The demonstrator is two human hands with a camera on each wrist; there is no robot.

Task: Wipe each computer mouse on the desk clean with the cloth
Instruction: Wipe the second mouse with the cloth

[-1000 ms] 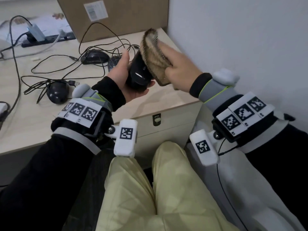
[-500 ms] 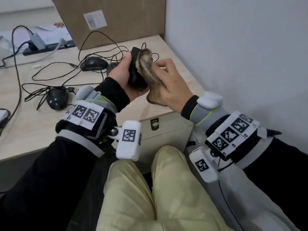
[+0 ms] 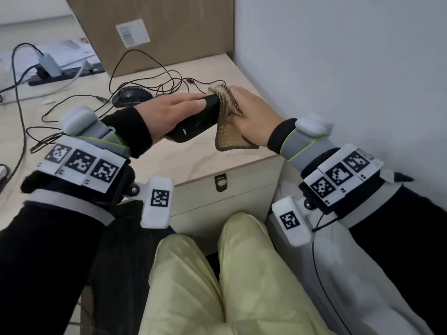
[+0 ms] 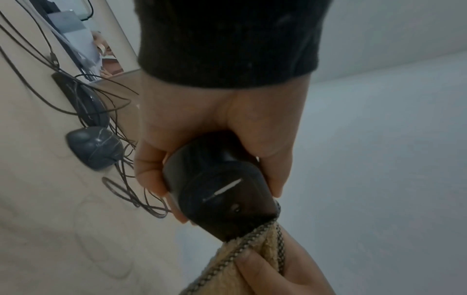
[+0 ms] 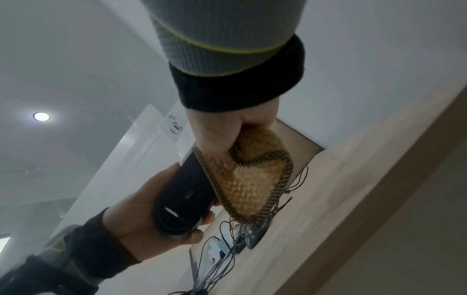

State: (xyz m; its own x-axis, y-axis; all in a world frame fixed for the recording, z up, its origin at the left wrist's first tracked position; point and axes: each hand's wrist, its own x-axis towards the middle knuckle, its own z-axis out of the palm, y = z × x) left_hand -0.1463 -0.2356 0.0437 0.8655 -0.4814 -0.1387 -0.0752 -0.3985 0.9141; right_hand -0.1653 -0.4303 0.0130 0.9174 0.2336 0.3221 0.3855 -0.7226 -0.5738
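Observation:
My left hand [image 3: 174, 114] grips a black computer mouse [image 3: 198, 122] above the desk, its underside turned toward me. In the left wrist view the fingers [image 4: 151, 171] curl round the mouse [image 4: 222, 191] from both sides. My right hand [image 3: 251, 117] holds a tan woven cloth [image 3: 228, 126] with a dark checked border against the far end of the mouse. In the right wrist view the cloth [image 5: 252, 179] is bunched in the right hand and lies along one side of the mouse [image 5: 184, 195]. Another black mouse [image 3: 131, 96] lies on the desk behind my left hand.
Tangled black cables [image 3: 154, 81] spread over the light wooden desk [image 3: 183, 160]. A cardboard box [image 3: 169, 27] stands at the back against the white wall [image 3: 338, 68]. A power strip [image 3: 60, 73] sits at the back left. A drawer lock [image 3: 220, 182] is below the desk edge.
My left hand has rolled over so its back faces up and the mouse lies level. The cloth has slid from the mouse's face to its far end.

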